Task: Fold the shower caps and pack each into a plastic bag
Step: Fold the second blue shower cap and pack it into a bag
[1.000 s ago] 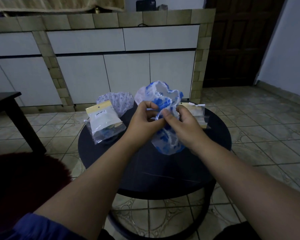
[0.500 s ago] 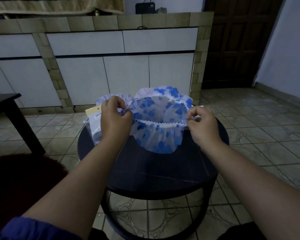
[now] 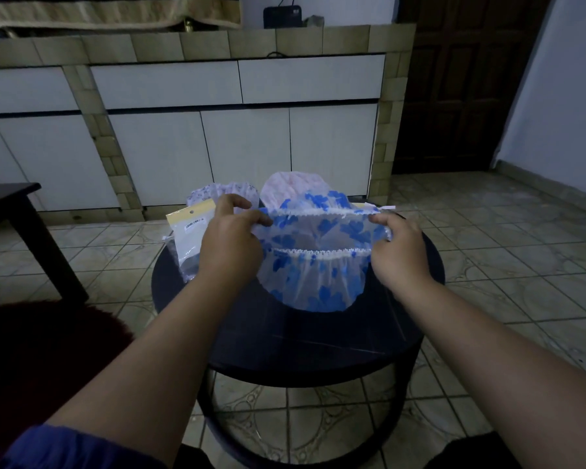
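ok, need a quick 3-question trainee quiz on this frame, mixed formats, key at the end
1. True or false: the blue-flowered shower cap lies folded flat on the round table.
2. Which hands hold the cap's elastic rim? A) left hand only B) right hand only C) both
3. Fill in: the packed plastic bag with the yellow header card sits to the ____ of the left hand.

Key
1. False: it is held stretched open above the table.
2. C: each hand pinches one end of the rim.
3. Left.
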